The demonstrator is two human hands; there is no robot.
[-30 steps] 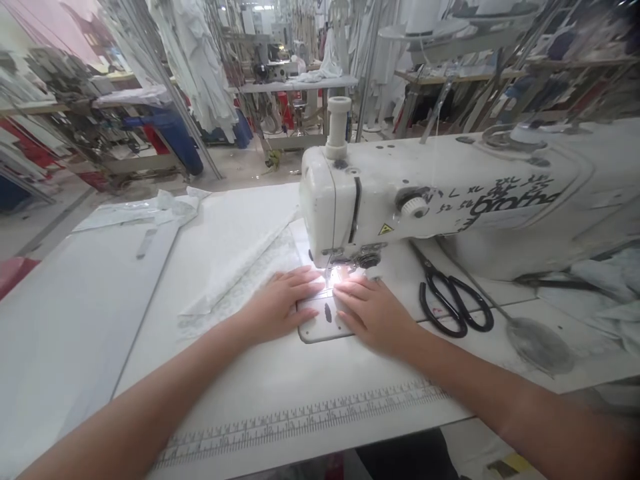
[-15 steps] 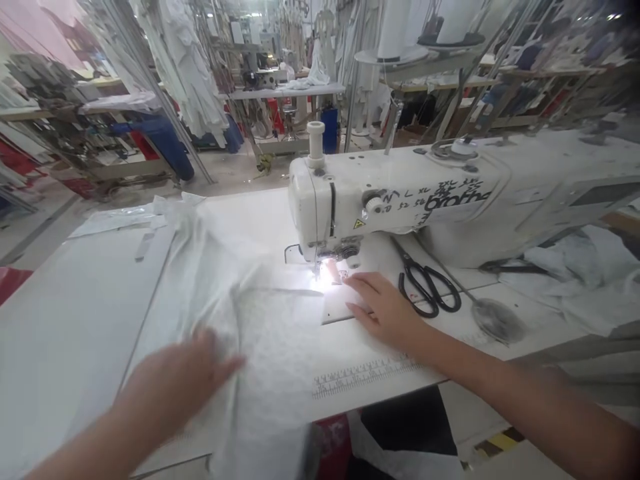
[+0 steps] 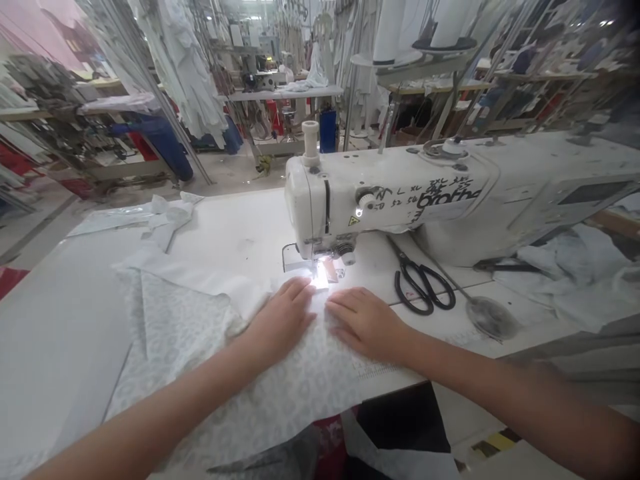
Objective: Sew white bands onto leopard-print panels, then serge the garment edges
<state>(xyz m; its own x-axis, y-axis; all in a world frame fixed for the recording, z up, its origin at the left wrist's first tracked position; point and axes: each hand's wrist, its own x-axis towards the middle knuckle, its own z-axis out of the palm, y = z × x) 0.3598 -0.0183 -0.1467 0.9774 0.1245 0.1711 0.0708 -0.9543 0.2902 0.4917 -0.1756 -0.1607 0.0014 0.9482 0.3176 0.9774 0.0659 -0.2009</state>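
In front of the sewing machine (image 3: 380,200), the white patterned cloth (image 3: 200,333) lies flat, its edge at the lit needle. The left hand (image 3: 280,320) and right hand (image 3: 365,323) press it down, fingers flat and together. No finished seam shows; stitching seems barely begun. Scissors (image 3: 420,283) lie at three o'clock.

The sewing machine (image 3: 400,200) stands on the tabletop (image 3: 60,313), at its far right. The fabric (image 3: 200,333) lies on the tabletop left of and near to the machine head, overhanging the near edge. The left hand (image 3: 280,320) and right hand (image 3: 365,323) rest flat on the fabric, side by side, just near of the needle area (image 3: 320,270). The scissors (image 3: 420,283) lie right of the right hand, beside the machine base.
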